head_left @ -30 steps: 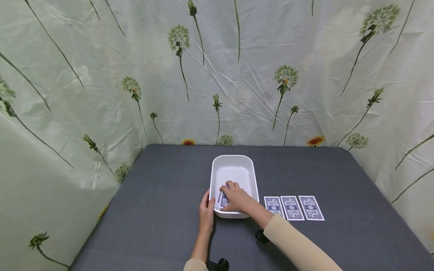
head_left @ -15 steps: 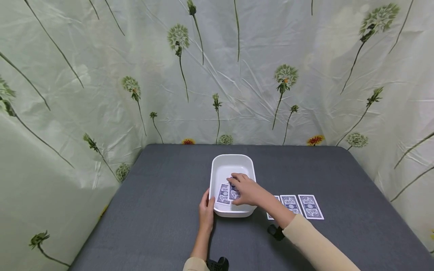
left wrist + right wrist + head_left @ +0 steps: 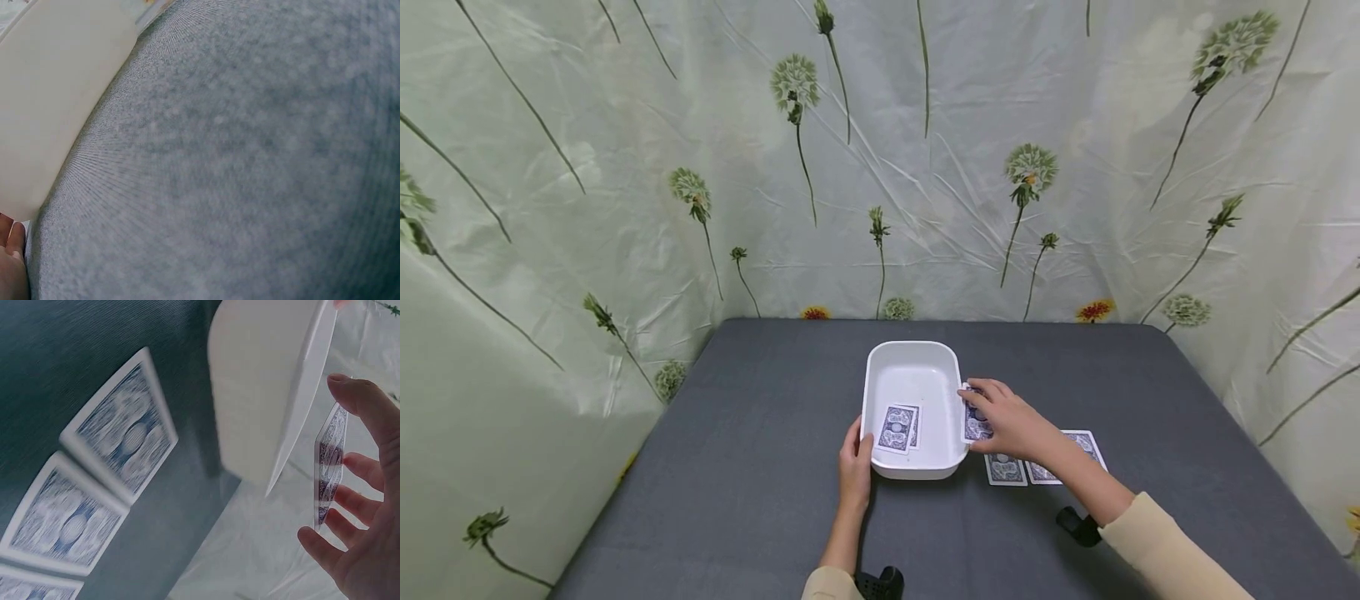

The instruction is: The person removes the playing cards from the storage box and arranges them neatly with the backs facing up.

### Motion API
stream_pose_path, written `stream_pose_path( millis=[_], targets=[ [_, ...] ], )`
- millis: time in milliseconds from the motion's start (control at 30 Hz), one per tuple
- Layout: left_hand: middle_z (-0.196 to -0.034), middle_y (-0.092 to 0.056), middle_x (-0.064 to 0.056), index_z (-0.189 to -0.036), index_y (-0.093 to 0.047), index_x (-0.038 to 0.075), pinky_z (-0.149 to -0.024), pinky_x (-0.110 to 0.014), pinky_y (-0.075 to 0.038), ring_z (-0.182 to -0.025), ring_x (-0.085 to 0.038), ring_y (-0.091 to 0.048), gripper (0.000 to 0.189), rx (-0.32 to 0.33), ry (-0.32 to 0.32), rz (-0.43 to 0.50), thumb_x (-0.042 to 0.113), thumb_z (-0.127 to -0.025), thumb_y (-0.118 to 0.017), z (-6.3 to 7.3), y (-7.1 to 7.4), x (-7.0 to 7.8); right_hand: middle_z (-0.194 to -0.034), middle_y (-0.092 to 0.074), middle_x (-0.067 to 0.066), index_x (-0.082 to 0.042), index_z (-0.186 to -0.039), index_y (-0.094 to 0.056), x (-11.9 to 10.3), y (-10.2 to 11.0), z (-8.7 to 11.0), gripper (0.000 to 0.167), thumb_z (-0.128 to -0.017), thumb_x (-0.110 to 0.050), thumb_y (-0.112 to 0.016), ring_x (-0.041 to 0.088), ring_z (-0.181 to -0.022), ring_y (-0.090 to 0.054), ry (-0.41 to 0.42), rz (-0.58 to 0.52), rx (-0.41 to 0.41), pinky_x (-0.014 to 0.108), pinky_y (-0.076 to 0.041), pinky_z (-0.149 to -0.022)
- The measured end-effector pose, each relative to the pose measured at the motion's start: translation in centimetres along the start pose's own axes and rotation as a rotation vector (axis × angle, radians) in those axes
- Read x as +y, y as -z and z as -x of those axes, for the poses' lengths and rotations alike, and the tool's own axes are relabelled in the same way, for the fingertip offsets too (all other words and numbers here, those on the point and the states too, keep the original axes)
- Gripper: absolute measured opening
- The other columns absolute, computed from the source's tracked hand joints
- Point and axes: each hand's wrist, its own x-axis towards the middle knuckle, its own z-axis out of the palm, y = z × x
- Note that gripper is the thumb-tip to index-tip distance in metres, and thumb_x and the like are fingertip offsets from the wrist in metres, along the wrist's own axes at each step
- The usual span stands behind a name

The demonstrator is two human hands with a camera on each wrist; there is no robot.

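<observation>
My left hand [image 3: 854,471] grips the left wall of a white plastic tub [image 3: 921,379], thumb by the rim. In the left wrist view only a few fingers [image 3: 11,275] show, beside the tub's pale outer wall [image 3: 56,94]. My right hand [image 3: 1018,427] pinches a blue-backed playing card [image 3: 976,421] by its two ends, raised at the tub's right rim. In the right wrist view that card [image 3: 330,465] stands nearly edge-on between thumb and fingertips. Inside the tub, two overlapping playing cards [image 3: 895,429] lie back up near the left wall.
Right of the tub, three playing cards [image 3: 1006,471] lie back up in a row on the dark grey table [image 3: 760,433], partly covered by my right hand and forearm. A pale curtain [image 3: 925,208] printed with dandelions hangs behind the table.
My right hand has moved right with a card, from low inside the tub to its right rim. The two cards left inside are now uncovered. My left hand stays at the tub's left wall.
</observation>
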Motion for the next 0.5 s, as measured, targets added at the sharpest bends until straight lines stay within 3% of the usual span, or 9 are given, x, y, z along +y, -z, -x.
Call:
stream_pose_path(
  millis=[500],
  targets=[
    [-0.131,-0.048,-0.024,-0.128,-0.045,-0.006,-0.09,-0.009,-0.033,-0.122,-0.032,-0.044,0.04,-0.005,0.001,0.008,0.003,-0.089,-0.045,-0.1,0.0,-0.2,-0.133,-0.04,0.022,-0.002,-0.129,-0.047,4.2,1.4,5.2,0.072,-0.068,-0.026,-0.077,0.043,-0.119,-0.037,-0.127,0.023,0.007,0.056,-0.038,-0.091]
  ],
)
